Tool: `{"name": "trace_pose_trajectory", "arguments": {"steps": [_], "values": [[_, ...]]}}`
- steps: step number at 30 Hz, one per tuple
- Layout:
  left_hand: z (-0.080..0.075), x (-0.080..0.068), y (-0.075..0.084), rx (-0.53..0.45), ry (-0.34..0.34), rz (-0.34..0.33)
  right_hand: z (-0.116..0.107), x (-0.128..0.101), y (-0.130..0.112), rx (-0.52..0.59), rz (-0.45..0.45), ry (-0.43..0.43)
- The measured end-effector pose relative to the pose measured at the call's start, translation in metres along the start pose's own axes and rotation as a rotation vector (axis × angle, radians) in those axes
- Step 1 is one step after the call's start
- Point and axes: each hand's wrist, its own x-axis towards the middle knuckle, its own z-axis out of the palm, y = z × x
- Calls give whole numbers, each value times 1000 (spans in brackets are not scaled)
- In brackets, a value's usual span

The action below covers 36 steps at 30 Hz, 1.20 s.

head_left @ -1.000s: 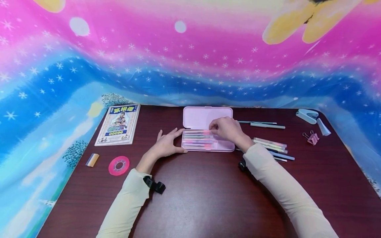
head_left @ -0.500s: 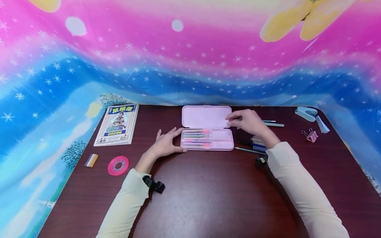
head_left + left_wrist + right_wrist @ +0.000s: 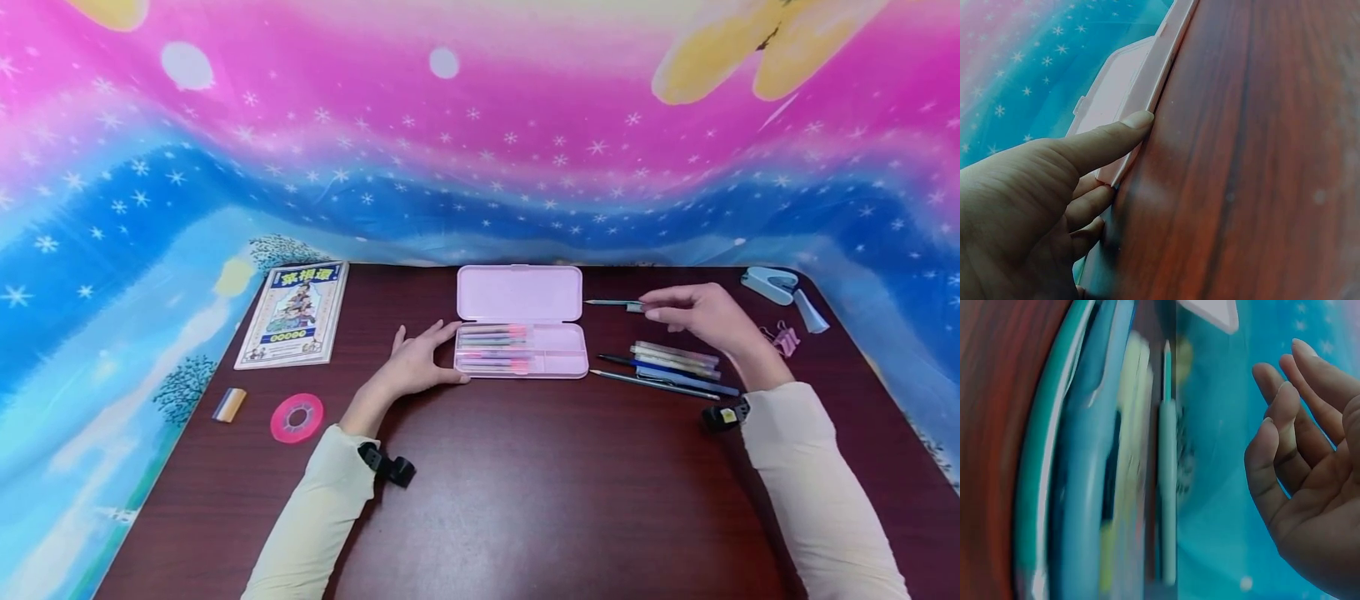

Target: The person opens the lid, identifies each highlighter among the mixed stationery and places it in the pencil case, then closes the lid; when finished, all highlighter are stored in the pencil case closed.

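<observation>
An open pink pencil case (image 3: 520,292) lies at the back middle, several pens (image 3: 491,340) filling the left part of its tray. My left hand (image 3: 416,364) holds the case's left end, thumb along the front edge and fingers at the side. Holding nothing, my right hand (image 3: 708,321) hovers at the back right with loosely bent fingers. By its fingertips lie a pencil (image 3: 611,302) and a pale green pen (image 3: 1168,481), partly hidden by the hand in the head view. Several highlighters (image 3: 675,357), a blue pen (image 3: 686,380) and another pencil (image 3: 637,382) lie closer to me.
At the left are a book (image 3: 288,317), a striped eraser (image 3: 229,405) and a pink tape roll (image 3: 279,417). A mint stapler (image 3: 768,285), a pale tube-like piece (image 3: 812,312) and a pink binder clip (image 3: 786,340) sit at the right. A patterned cloth (image 3: 480,167) hangs behind the table.
My right hand has left the pencil case's tray and moved right, past the lid, to the pencil and green pen. My left hand stays on the case's left end.
</observation>
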Motion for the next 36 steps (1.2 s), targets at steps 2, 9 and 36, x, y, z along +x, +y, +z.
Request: {"name": "trace_pose_trajectory", "arguments": {"steps": [2, 9, 36], "values": [[0, 0, 0, -2, 2, -1, -6, -5, 10, -11, 19, -1], [2, 1, 0, 0, -1, 5, -24, -27, 48, -82, 77, 1], [1, 0, -1, -2, 2, 7, -29, -44, 96, -185, 49, -39]]}}
